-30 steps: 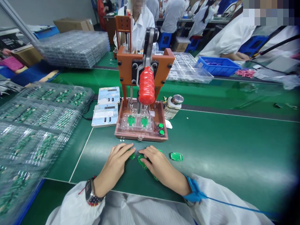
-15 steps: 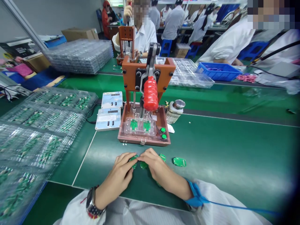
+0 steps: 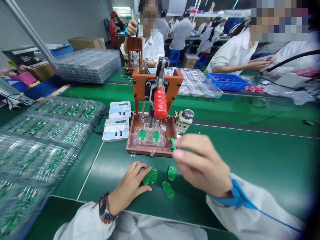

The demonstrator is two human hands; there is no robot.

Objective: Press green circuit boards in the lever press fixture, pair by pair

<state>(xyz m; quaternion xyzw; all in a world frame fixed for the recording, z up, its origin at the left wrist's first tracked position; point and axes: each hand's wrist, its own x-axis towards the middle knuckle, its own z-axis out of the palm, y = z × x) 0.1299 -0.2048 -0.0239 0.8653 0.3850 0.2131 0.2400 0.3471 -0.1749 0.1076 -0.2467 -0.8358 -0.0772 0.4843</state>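
My left hand (image 3: 131, 183) rests on the table with thumb and fingers apart, its fingertips touching two small green circuit boards (image 3: 153, 175) that lie side by side. My right hand (image 3: 202, 163) is raised and slightly blurred, its bent fingers apart, with nothing visible between the fingertips. Those fingertips appear close to the green buttons (image 3: 173, 147) of the press fixture (image 3: 135, 150); contact cannot be made out. Between my hands lie a circuit board (image 3: 172, 173) and another green board (image 3: 168, 190). Two boards sit in the fixture's clear nest (image 3: 149, 137), below the red lever handle (image 3: 160, 103).
Two display boxes (image 3: 115, 129) stand left of the fixture, a metal-capped bottle (image 3: 185, 121) at its right. Clear trays of boards (image 3: 57, 133) fill the left side. Stacked trays (image 3: 86, 65) and a blue bin (image 3: 227, 82) stand farther back. Co-workers sit across the bench.
My right hand has lifted off the boards and moved right and up towards the buttons. My left hand stays at the paired boards. The board at far right is no longer visible.
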